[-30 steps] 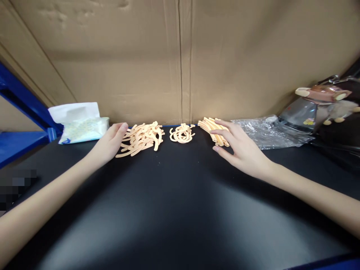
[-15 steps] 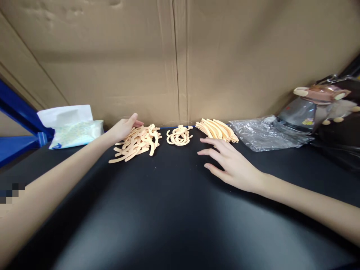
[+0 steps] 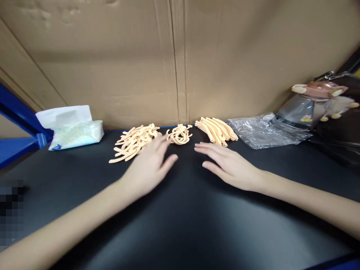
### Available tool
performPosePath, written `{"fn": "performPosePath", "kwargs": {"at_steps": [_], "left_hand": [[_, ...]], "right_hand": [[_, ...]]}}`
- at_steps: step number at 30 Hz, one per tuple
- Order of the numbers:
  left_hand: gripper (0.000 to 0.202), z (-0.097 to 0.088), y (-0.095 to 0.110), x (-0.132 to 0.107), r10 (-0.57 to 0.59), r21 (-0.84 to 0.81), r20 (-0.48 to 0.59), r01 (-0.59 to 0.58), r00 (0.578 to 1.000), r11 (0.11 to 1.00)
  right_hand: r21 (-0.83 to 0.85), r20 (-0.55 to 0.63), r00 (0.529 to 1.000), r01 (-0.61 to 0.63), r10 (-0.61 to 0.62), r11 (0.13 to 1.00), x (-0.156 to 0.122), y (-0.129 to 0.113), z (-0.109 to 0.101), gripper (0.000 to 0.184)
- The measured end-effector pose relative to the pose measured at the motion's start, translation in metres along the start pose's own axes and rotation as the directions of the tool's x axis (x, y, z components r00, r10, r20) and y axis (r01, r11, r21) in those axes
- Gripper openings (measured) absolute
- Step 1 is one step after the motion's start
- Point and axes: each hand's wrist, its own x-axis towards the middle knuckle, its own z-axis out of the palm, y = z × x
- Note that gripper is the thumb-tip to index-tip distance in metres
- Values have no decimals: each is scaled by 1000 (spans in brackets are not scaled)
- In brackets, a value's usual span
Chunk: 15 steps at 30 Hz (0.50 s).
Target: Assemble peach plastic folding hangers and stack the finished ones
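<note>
My left hand (image 3: 149,165) is over the black table, fingers stretched out and slightly blurred, with nothing in it. It covers the right front part of a loose pile of short, curved peach-coloured strips (image 3: 131,140). Just beyond its fingertips lies a small heap of thin peach rings or loops (image 3: 180,134). My right hand (image 3: 229,165) hovers palm down, fingers extended and thumb apart, also holding nothing. Behind it lies a neat bundle of long peach strips (image 3: 216,129), side by side; whether the fingers touch it I cannot tell.
A tissue pack (image 3: 77,131) with a sheet sticking out stands at the left. On the right are a crumpled clear plastic bag (image 3: 253,131) and a transparent bottle (image 3: 296,110) with a brown lid and a plush figure. A cardboard wall (image 3: 126,75) closes off the back of the black table (image 3: 180,225).
My left hand has left the far side of the loose strip pile and swung right and nearer, in front of it. My right hand has barely shifted, its fingers now closer together.
</note>
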Motion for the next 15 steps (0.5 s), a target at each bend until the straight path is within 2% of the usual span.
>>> {"fn": "performPosePath", "kwargs": {"at_steps": [2,4,7,8,10,12,13,14,15], "left_hand": [[71,13,23,-16,-1,39,129,-4,992,999],[79,22,45,-23,-43,80,247,24,968,997],[88,32,86,-18,-70,88,327,44,943,995],[90,35,105,-16,-33,56,357,14,934,998],[92,43,148,-12,164,-102,414,-134,895,986],[92,53,195,-14,442,-268,370,-362,817,893],[90,59,218,-16,574,-306,322,-491,753,816],[84,64,239,-19,685,-314,283,-610,671,727],[67,69,257,-22,775,-286,313,-724,549,628]], "right_hand": [[35,-93,995,-26,29,999,4,-1,-11,36],[52,-170,984,-38,46,998,8,-1,-25,33],[49,-227,973,-34,44,998,11,-4,-45,31],[41,-233,972,-19,28,999,12,-6,-50,30],[11,-217,976,28,-25,1000,15,-12,-58,29],[-29,-174,981,84,-88,996,18,-22,-64,29],[-54,-144,982,116,-122,992,20,-27,-66,30],[-79,-109,981,150,-158,986,22,-32,-68,30],[-107,-69,978,187,-195,977,23,-38,-71,29]]}}
